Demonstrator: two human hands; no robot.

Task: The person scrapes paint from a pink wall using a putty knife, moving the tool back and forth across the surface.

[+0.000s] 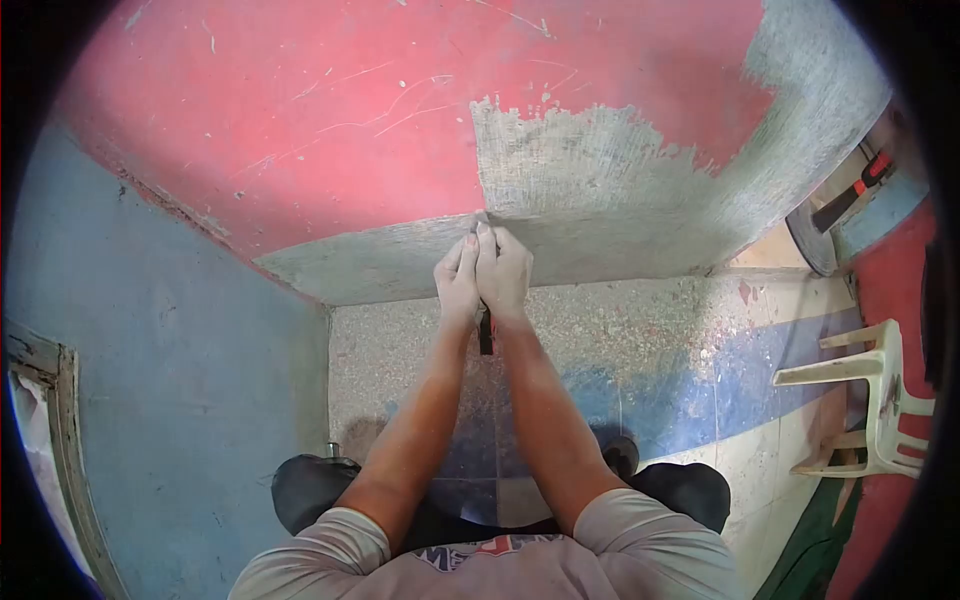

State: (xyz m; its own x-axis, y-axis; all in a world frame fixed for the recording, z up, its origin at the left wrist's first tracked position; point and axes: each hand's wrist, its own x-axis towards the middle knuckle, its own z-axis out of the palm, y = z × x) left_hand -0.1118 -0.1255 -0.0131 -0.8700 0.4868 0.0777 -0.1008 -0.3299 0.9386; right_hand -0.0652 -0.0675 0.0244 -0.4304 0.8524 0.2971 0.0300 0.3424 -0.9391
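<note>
Both my hands are together at the foot of the painted wall, closed around one tool. My left hand and my right hand touch side by side, dusty and pale. The black end of the tool's handle sticks out below them, and its tip is mostly hidden at the wall. Pink paint covers the wall's upper left. Bare grey wall shows above and right of my hands, and a grey band runs along the lower edge.
Paint chips lie on the tiled floor. A blue wall stands at the left. At the right are a pale plastic chair on its side, a tool with a red and black handle, and green cloth.
</note>
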